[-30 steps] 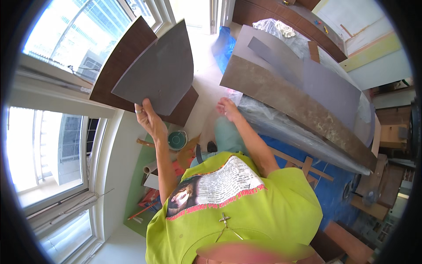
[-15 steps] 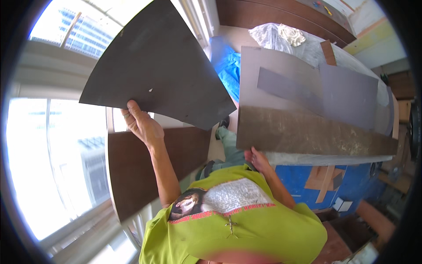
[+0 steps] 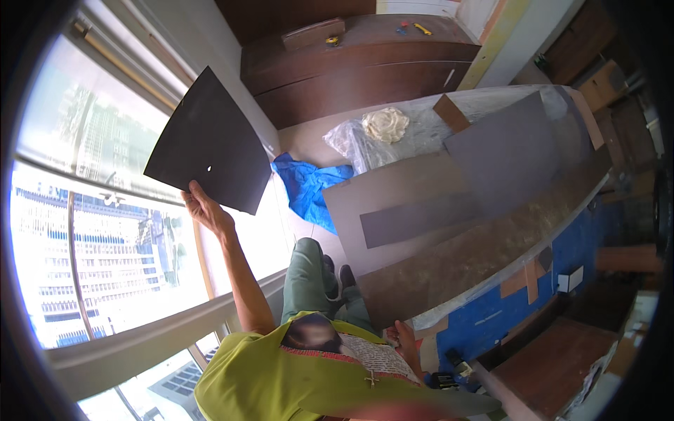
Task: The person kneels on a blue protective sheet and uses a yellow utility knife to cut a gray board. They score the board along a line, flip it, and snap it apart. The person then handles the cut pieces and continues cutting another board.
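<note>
My left hand (image 3: 208,210) is raised by the window, its thumb and fingers closed on the lower edge of a thin dark grey sheet (image 3: 214,144). That sheet is roughly fan-shaped, with a curved side and a small pale spot. My right hand (image 3: 405,344) is low at the near corner of a large thin grey-brown sheet (image 3: 379,274) lying on the plastic-covered table. Its fingers look curled at the sheet's edge, though they are partly hidden. On the large sheet lie a narrow dark strip (image 3: 400,221) and a wider grey sheet (image 3: 502,144).
Clear plastic (image 3: 344,140) and a bundled cream cloth (image 3: 385,124) are at the table's far end. Blue plastic (image 3: 309,186) lies on the floor. Behind stands a brown ledge (image 3: 365,52) with small tools. Windows (image 3: 105,259) line the left; a white box (image 3: 570,279) is right.
The view has turned and shifted, showing more ledge and window. My left hand still holds the dark sheet, now farther from me and smaller in view. My right hand stays at the large sheet's corner.
</note>
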`<state>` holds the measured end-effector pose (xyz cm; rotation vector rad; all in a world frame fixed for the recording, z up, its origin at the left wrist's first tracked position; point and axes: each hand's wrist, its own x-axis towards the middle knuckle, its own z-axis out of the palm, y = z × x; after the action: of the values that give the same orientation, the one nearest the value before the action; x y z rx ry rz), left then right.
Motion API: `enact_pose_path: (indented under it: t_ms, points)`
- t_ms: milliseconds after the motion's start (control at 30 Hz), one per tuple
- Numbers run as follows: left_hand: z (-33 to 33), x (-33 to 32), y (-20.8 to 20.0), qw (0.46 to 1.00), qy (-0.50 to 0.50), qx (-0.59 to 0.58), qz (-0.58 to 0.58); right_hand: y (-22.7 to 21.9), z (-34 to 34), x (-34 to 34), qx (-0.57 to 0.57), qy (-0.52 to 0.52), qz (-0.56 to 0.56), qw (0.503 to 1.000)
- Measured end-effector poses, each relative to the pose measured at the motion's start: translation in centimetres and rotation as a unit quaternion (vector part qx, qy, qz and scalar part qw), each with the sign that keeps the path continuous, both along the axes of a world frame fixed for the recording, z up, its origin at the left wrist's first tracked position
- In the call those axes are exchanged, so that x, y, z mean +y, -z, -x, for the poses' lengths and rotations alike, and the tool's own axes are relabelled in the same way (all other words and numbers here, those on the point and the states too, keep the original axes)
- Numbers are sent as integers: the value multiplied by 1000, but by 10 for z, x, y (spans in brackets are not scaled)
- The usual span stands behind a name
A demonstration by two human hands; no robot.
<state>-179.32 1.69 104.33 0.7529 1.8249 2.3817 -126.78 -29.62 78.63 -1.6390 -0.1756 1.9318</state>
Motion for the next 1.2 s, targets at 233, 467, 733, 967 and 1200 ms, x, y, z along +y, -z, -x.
enact_pose_path:
  t_ms: [233,467,733,967,1200]
  points:
    - [73,138,39,993,109,38,14,4,55,-5,-206,136,-52,968]
    - [118,293,113,969,235,-39,67,2,133,39,-708,223,3,670]
    - [164,359,77,950,293,-65,83,-73,160,294,-777,215,-244,538]
    - [192,387,57,938,332,-58,81,-135,291,582,-681,120,-362,625]
    - [205,421,68,941,319,-49,100,-119,384,783,-500,-11,-482,719]
